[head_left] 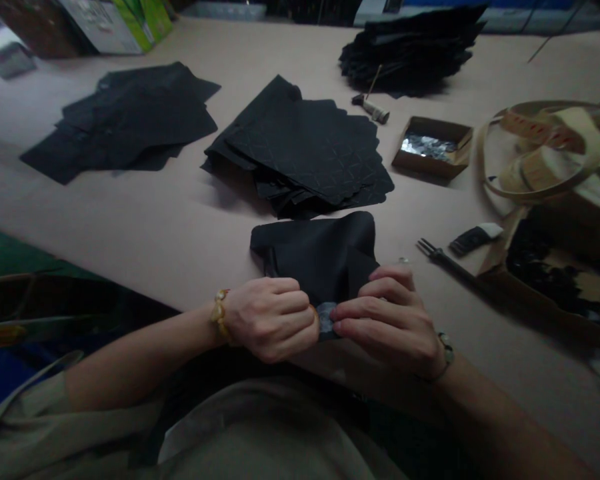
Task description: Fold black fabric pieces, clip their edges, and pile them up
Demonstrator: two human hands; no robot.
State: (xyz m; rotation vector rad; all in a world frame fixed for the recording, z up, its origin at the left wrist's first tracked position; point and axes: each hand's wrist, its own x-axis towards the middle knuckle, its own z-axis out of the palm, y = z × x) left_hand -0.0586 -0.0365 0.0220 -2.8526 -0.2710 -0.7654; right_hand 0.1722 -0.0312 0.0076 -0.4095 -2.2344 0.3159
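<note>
A black sheet of material [315, 250] lies at the table's front edge, its right part folded over. My left hand [273, 320], with a yellow bracelet at the wrist, is closed in a fist on the sheet's near edge. My right hand [387, 317] grips the sheet's right side, its fingertips on a small translucent, greyish piece [326, 317]. That piece lies on the black material between my two hands. The fingers of my left hand curl under, so whatever is beneath them is hidden.
Black sheets lie in a middle pile [305, 147], a left pile [130, 120] and a back stack [410, 50]. Rightward are a small box of shiny pieces [433, 165], tape rolls [530, 170], a pronged tool [445, 259], a brush-like tool [473, 240] and a carton [545, 307].
</note>
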